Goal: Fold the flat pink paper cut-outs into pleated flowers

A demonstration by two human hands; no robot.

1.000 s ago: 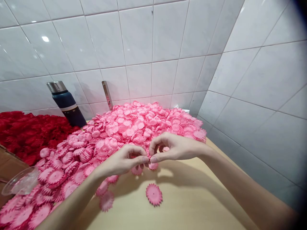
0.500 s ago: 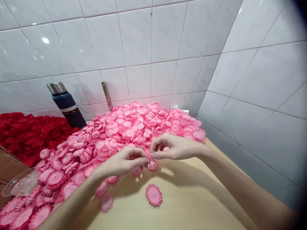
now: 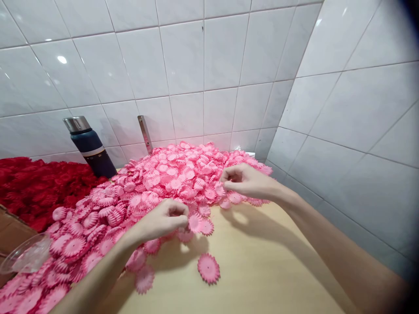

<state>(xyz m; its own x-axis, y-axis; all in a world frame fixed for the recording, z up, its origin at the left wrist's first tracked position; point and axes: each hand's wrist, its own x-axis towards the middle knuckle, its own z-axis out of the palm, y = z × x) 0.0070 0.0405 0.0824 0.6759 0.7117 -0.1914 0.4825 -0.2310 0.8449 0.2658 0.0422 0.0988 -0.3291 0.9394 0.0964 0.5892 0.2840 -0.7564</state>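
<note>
**Both hands at the edge of the pink heap**

Head view: Your left hand sits at the near edge of the pink flower-disc pile, fingers curled in and pressed to the thumb, pinching a pink scalloped disc that sticks out to the right of your fingertips. Holding it by the rim keeps its flat face free. Your right hand lies further back and to the right, resting on the pile's right flank, well apart from the left. Its fingers are curled toward the thumb, but you cannot tell from here whether anything is caught between them.

One loose pink disc lies flat on the wooden counter, clear of the heap and nearer to you than either hand. Another paler one lies close to your left forearm.

The pile banks up against the white tiled wall, which keeps it from spreading backward. A dark blue flask with a steel cap stands upright behind it at the left, beside a mass of red pieces. A clear plastic lid or dish rests at the far left edge.
</note>
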